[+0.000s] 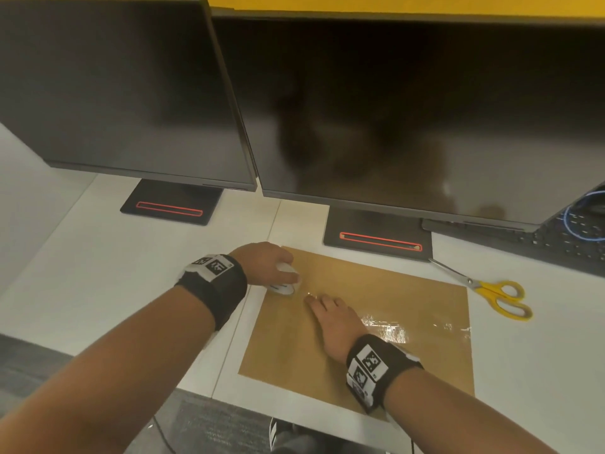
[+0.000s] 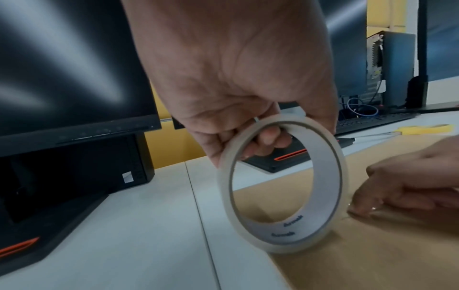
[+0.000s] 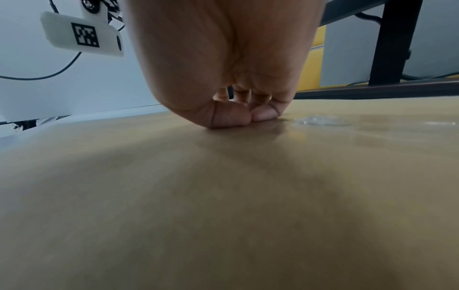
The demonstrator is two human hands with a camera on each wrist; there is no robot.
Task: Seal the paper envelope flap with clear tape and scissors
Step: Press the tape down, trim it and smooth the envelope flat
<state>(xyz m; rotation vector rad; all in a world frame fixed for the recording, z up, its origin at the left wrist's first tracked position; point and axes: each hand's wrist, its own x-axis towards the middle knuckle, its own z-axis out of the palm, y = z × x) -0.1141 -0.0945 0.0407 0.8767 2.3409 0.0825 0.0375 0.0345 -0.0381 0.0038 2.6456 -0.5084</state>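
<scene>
A white worktop (image 1: 98, 276) made of joined panels carries two dark monitors (image 1: 409, 109) on black stands with red slots; behind them runs a yellow wall. Landmark: the brown paper envelope (image 1: 393, 299) lying flat on the worktop in front of the right-hand monitor stand (image 1: 376, 237). Beyond the envelope's far right corner lie yellow-handled scissors (image 1: 491, 293), blades pointing toward that stand, untouched. Farther right of the envelope sit a black keyboard (image 1: 556, 244) and a looped blue cable (image 1: 586, 214). Grey carpet shows below the worktop's near edge.

The envelope is plain kraft brown, large and smooth. A glossy, wrinkled strip of clear tape (image 1: 409, 326) runs across it from its right edge toward the middle, catching the light.

The left hand (image 2: 236, 78) grips a roll of clear tape (image 2: 285, 186), fingers curled through and round its white core, holding it on edge with its lower rim on the envelope near the far left corner. The right hand (image 1: 330, 319) lies on the middle of the envelope just beside the roll, fingers extended and fingertips (image 2: 360, 210) pressing down on the tape against the paper. Both wrists wear black bands with printed marker tags.
</scene>
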